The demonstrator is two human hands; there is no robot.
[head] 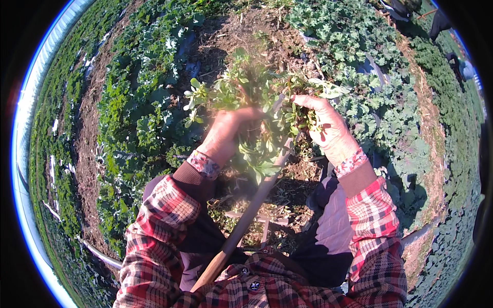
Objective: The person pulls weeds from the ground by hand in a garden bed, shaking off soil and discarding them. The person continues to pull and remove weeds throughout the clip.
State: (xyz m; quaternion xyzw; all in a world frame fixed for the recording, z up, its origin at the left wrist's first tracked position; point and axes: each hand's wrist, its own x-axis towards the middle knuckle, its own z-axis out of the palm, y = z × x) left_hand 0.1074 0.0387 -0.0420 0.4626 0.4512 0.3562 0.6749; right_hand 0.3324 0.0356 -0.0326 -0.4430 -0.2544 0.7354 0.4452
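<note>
In front of my body, my left hand (230, 129) and my right hand (330, 127) grip a bunch of uprooted leafy weeds (265, 92), possibly purslane. My left hand is blurred, and the foliage hides its fingertips. At the right side of the bunch, the thumb and fingers of my right hand close on green stems. Below the weeds, a long wooden tool handle (244, 215) slants from my torso up between my forearms. Leaves cover its far end, so the kind of tool cannot be told.
Kale plants (142, 115) grow in a row to my left, with more kale (358, 73) to my right. A soil path (246, 27) strewn with dry plant scraps runs ahead. Between my legs are thin wooden bars (265, 219). Other people (439, 25) are at the upper right.
</note>
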